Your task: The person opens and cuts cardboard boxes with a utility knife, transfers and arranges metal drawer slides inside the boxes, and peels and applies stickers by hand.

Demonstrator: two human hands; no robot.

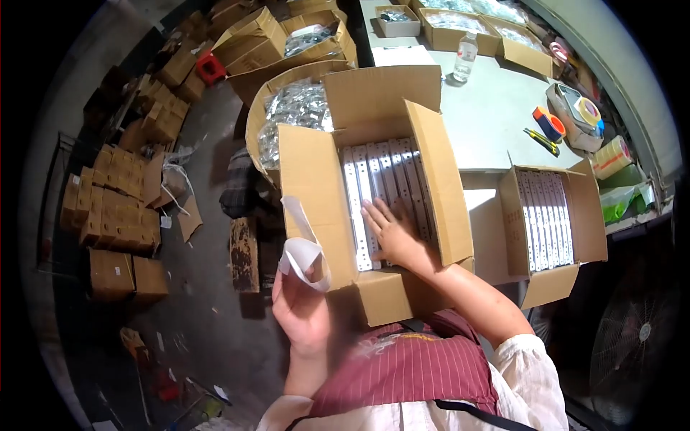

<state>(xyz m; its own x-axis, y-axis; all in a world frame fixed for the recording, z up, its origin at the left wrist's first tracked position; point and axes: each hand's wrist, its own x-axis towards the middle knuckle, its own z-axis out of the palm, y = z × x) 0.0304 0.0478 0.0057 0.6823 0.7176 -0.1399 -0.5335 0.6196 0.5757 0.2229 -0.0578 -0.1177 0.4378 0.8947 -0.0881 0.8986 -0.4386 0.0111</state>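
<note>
Right hand (395,237), fingers spread, lies over the perforated metal strips (357,208) inside the open carton (310,194), probably steadying or levelling the row. Left hand (302,316) grips a curled white sheet (307,260) at the carton's near-left corner, likely to keep it off the strips. Strips stand side by side, presumably for a snug fit. Carton flaps (440,183) folded outward, giving access. Second carton (513,226), similarly filled, right of the open carton.

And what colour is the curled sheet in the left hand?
The curled sheet in the left hand is white, best seen in the head view.
</note>
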